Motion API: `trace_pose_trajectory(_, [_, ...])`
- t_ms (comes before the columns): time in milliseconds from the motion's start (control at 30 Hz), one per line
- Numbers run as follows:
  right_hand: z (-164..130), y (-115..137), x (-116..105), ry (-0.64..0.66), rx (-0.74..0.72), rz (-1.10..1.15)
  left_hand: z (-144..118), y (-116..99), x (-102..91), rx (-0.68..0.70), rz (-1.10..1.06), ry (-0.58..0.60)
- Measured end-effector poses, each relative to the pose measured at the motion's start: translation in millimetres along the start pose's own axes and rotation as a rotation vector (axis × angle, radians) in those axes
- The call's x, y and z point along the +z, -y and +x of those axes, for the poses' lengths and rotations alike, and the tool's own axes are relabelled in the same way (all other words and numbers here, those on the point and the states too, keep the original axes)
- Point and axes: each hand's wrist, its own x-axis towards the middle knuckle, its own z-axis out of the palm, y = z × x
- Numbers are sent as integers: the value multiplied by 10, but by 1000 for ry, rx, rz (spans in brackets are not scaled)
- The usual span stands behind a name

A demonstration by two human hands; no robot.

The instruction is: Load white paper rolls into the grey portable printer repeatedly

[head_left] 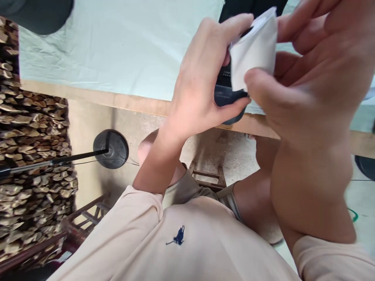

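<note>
1. The dark device (227, 95) is mostly hidden: fingers cover its sides, a white cloth (254, 50) covers its upper part, and only a rounded dark blue-grey lower corner and a strip of black face show. What kind of device it is cannot be made out.
2. It sits in the air over the near edge of the table (117, 58), between the two hands.
3. The left hand (202, 82) is clenched round the device, thumb under its lower corner and fingers curled over the top.
4. The right hand (295, 78) pinches the white cloth against the device, thumb in front and fingers behind; this hand is very close to the camera, blurred, and cut off at the picture's top and right edges.
5. The cloth is plain white, folded, with one corner sticking up.
6. The table carries a pale green sheet (123, 43) that ends at a bare wooden edge.
7. Below lie a concrete floor, a round black stand base (110, 149) with a rod, a wooden stool (208, 177), and stacked firewood (35, 156) at the left.
</note>
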Motion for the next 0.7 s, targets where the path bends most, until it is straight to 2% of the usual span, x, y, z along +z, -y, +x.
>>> trace_pose_trajectory(100, [38, -37, -41, -68, 18, 284, 9, 25, -91, -63, -72, 70])
trace_pose_trajectory(233, [115, -103, -51, -64, 192, 538, -21, 143, -137, -200, -156, -41])
trace_pose_trajectory(300, [157, -148, -25, -93, 273, 594, -48, 202, -100, -185, -210, -109])
trace_pose_trajectory(367, [202, -193, 1, -105, 351, 650, -70, 242, -43, -206, -211, -128])
trace_pose_trajectory(467, [275, -232, -8, -131, 428, 697, -80, 316, 23, -172, -194, -153])
trace_pose_trajectory(600, [343, -241, -88, -169, 556, 693, -71, 487, 32, -23, -242, -292])
trace_pose_trajectory(700, [340, -276, -106, -191, 518, 635, -87, 576, 3, -7, -300, -333])
